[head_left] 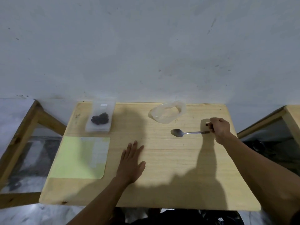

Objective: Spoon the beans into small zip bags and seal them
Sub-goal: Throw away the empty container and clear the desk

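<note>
Pale wooden table (162,184) against a scuffed grey wall (146,46), two bare hands at work.

Reaching in from the right with the forearm stretched forward, the right hand (220,129) has its fingers curled round the handle end of a metal spoon (180,132), whose empty bowl points left, low over the wood. Palm down, the left hand (132,161) lies flat on the table with straight, slightly spread fingers, holding nothing. Dark beans (100,118) sit in a small clear zip bag (101,116) at the far left; its small white label is too blurred to read. A crumpled clear plastic bag (168,113) lies at the far edge, just beyond the spoon. A pale green mat (73,159) lies left of the left hand, bearing faint, illegible print.
</note>
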Demonstrator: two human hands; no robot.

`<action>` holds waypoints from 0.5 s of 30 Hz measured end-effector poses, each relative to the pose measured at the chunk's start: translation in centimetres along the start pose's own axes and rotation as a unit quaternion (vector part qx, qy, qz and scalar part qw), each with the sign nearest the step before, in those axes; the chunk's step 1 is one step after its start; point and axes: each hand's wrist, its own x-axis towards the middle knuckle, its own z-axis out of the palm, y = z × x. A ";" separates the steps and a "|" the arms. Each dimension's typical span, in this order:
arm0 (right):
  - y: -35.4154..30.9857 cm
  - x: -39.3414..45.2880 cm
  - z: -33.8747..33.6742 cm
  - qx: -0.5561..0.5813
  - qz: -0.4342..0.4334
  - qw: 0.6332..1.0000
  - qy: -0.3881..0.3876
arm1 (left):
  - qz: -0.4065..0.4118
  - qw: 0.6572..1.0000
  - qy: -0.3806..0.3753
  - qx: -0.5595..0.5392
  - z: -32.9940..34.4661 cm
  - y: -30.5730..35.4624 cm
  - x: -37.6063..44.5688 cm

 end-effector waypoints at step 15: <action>-0.4 0.3 1.0 -0.350 -0.062 0.935 -0.009 | 0.003 1.000 -0.003 -0.003 0.0 0.1 -0.3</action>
